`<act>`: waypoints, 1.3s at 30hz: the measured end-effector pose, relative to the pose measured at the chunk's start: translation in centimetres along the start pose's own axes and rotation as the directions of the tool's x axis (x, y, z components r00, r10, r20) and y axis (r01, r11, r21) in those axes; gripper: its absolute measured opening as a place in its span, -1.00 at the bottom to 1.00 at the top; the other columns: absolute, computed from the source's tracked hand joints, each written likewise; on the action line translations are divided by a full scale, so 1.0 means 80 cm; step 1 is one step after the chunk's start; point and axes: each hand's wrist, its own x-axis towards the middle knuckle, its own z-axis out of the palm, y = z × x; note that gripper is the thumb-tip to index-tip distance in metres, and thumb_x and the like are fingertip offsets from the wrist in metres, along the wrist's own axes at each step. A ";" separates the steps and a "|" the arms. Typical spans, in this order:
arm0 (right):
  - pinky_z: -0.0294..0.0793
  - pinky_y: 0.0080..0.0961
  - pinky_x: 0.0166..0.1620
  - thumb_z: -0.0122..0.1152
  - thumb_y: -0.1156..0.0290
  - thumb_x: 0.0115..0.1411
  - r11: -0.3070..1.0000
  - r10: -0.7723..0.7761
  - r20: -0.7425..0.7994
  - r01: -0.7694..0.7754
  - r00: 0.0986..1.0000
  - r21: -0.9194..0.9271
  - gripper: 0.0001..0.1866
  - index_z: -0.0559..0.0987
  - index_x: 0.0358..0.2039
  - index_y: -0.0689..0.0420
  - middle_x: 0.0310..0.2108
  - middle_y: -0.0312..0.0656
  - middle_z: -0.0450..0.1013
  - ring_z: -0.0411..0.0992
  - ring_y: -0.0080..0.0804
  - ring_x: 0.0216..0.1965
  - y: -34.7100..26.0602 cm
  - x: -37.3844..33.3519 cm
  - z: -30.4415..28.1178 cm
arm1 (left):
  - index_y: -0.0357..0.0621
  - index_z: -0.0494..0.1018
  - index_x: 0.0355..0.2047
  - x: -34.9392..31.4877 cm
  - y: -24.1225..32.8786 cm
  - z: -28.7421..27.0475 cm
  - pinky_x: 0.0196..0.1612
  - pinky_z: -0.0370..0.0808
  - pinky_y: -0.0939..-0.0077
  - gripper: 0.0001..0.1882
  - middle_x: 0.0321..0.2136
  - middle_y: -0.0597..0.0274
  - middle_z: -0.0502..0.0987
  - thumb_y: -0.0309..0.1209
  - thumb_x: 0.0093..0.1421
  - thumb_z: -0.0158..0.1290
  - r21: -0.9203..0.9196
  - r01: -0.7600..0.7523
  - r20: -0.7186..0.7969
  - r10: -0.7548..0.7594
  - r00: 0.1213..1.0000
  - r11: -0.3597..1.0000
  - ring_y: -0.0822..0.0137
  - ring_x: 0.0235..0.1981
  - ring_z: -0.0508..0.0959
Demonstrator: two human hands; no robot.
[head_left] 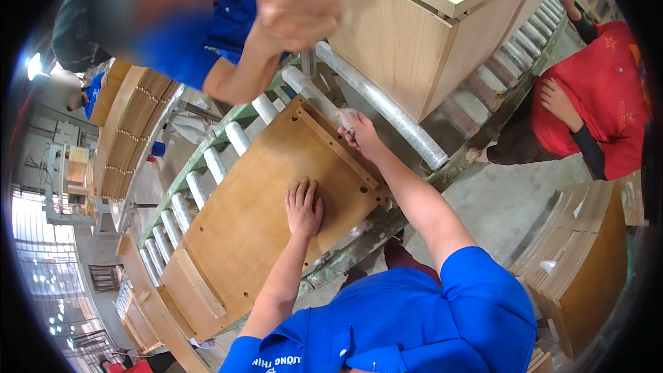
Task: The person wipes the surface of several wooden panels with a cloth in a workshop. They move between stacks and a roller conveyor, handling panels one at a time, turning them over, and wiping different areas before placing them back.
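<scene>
A brown wooden panel (242,200) with drilled holes lies on the roller conveyor in front of me. My left hand (304,208) rests flat on it, fingers stretched out. Over the panel's far right end, my right hand (362,137) is closed around a small whitish translucent thing (349,121), whose kind I cannot make out. Just below that hand, a wooden batten (338,148) runs along the panel's end. A second batten (200,282) crosses its near left part.
Metal rollers (215,164) continue to the left. A pale wooden cabinet (387,41) stands on the conveyor beyond. Across from me, a person in blue holds up a blurred hand (297,7); another in red (587,97) stands right. Stacked panels (573,255) are at the lower right.
</scene>
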 end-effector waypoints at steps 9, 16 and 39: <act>0.38 -0.36 -0.19 -0.12 0.11 0.26 0.765 -0.323 -0.060 0.223 0.945 -0.604 -0.58 0.42 -0.11 0.21 -0.28 0.00 0.47 0.45 -0.16 -0.26 0.013 0.117 0.042 | 0.00 0.32 0.05 0.007 -0.001 0.008 0.23 0.01 0.08 -0.53 0.08 0.12 0.27 -0.24 0.09 -0.04 -0.030 0.019 0.019 -0.018 1.000 0.999 0.04 0.15 0.17; 0.39 -0.15 -0.23 -0.04 0.18 0.22 0.595 -0.457 -0.009 0.298 0.889 -0.746 -0.67 0.47 -0.22 0.20 -0.34 0.10 0.47 0.42 0.10 -0.24 0.025 0.173 0.068 | 0.01 0.33 0.03 0.004 -0.007 0.007 0.24 0.00 0.08 -0.54 0.08 0.15 0.28 -0.20 0.11 -0.05 -0.082 0.073 0.021 -0.072 0.997 0.994 0.10 0.16 0.18; 0.38 -0.07 -0.24 -0.01 0.18 0.19 0.282 -0.564 0.049 0.248 0.824 -0.927 -0.68 0.47 -0.39 0.22 -0.44 0.10 0.48 0.43 0.13 -0.32 0.046 0.195 0.090 | -0.02 0.34 0.01 0.000 -0.017 0.009 0.23 0.02 0.09 -0.54 0.07 0.15 0.28 -0.22 0.08 -0.02 -0.129 0.095 0.007 -0.095 0.995 0.987 0.10 0.15 0.19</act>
